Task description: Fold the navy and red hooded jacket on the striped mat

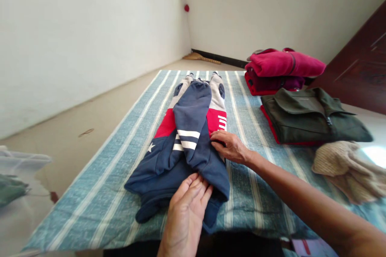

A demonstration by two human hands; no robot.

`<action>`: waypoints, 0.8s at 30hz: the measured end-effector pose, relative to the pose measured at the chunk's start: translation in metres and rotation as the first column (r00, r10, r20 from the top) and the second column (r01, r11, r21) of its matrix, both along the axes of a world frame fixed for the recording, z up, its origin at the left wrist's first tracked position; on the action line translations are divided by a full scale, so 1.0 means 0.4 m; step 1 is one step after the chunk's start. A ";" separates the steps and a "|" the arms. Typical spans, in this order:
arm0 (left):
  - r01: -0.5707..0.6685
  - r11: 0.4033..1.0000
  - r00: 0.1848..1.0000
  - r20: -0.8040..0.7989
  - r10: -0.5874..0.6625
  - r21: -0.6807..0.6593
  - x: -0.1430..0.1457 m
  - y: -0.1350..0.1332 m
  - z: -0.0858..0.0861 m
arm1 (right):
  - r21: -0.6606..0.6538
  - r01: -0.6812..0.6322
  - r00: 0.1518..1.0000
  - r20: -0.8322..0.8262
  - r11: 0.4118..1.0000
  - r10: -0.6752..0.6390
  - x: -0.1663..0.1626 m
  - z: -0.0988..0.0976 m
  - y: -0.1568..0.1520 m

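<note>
Hooded sweatshirt lies mid-frame on a striped sheet, hem end at 12 o'clock, hood end at 6. Soft jersey knit with a matte surface. Colour blocks: grey at the far end, a red band in the middle, navy near the person. Both sleeves are folded in over the front. The top sleeve is navy with two white bars across it. A small white star sits on the navy at 8 o'clock. White printed bars on the red patch at 2 o'clock are part hidden and unreadable.

Left hand at 6 o'clock is open, palm down, fingers together and flat on the navy hood area. Right hand at 3 o'clock is palm down with fingers bent on the garment's right edge. Cannot tell whether it pinches the cloth or just presses it.

The sheet is woven cotton, teal with white lengthwise stripes.

- 1 o'clock: folded stack of magenta and red fleece, plush.
- 2 o'clock: dark olive jacket, smooth, folded flat, metal zip pull showing, a red layer under it.
- 4 o'clock: beige ribbed knit, crumpled.
- 8 o'clock, off the sheet: clear plastic box with green cloth beside it.
- Far right: dark brown wooden door.
</note>
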State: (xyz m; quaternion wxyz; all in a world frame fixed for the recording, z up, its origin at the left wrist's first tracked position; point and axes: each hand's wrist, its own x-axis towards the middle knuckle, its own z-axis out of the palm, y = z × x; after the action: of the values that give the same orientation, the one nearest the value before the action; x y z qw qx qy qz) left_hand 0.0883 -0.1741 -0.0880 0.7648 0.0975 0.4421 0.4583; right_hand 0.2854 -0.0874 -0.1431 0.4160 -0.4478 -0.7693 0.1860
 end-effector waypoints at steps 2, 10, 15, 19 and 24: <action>-0.005 0.999 1.000 -0.004 0.005 -0.047 0.007 0.009 0.004 | -0.029 0.029 0.998 -0.054 0.999 -0.031 -0.002 0.004 -0.003; -0.015 1.000 1.000 0.020 0.014 0.004 0.099 0.081 0.005 | -0.252 0.172 0.970 -0.124 0.952 -0.208 -0.004 0.014 -0.002; -0.152 0.987 0.986 -0.077 0.148 -0.054 0.140 0.111 -0.022 | -0.266 0.173 0.957 -0.184 0.948 -0.226 -0.002 0.018 0.001; -0.154 0.981 0.988 -0.009 0.154 -0.121 0.153 0.105 -0.024 | -0.226 0.161 0.937 -0.270 0.961 -0.221 0.011 0.031 0.003; -0.038 0.981 0.995 0.083 0.054 -0.190 0.158 0.081 -0.021 | -0.187 0.177 0.940 -0.258 0.966 -0.222 0.016 0.056 0.007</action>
State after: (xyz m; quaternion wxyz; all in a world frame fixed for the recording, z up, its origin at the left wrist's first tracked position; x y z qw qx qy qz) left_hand 0.1515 -0.1419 -0.0966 0.7784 -0.0058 0.4518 0.4358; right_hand 0.2919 -0.0845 -0.1207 0.4985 -0.5254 -0.6366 0.2649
